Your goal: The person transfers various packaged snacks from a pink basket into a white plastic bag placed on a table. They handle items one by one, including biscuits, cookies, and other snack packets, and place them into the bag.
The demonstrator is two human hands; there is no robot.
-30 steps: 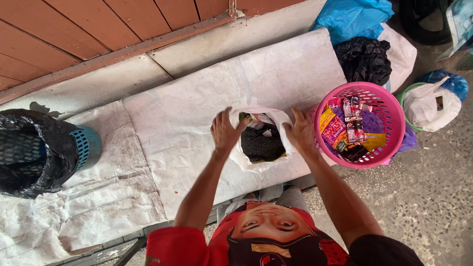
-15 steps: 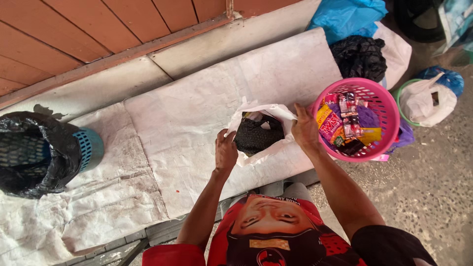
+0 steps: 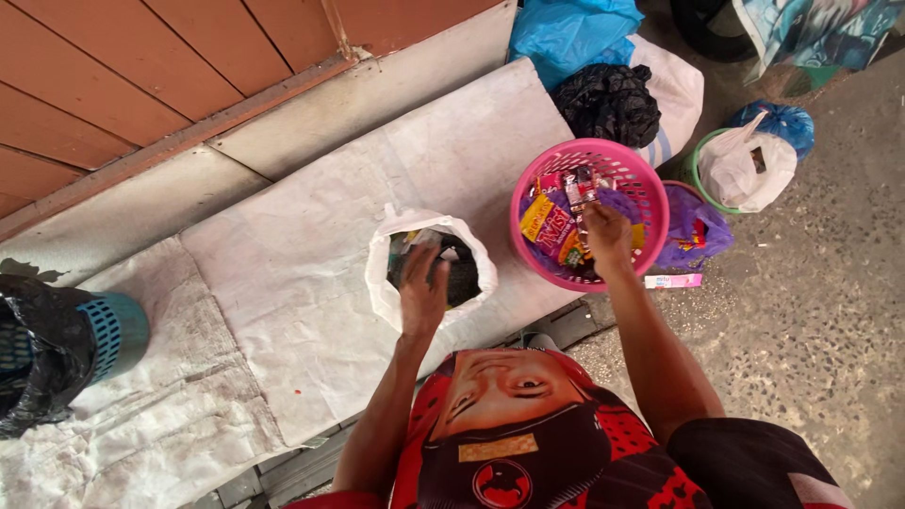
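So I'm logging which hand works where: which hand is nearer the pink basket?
The right hand: it reaches into the pink basket among the packets. The left hand is off to the side, at the white bag.

Wall: brown wooden boards (image 3: 141,66) at the top left.
Cover: a white sheet (image 3: 311,283) is spread over the platform.
Left edge: a blue basket (image 3: 118,335) lined with a black bag (image 3: 38,349).
Top right: a blue bag (image 3: 575,28), a black bag (image 3: 608,99), a white sack (image 3: 674,90).
Ground: grey speckled concrete (image 3: 820,311).
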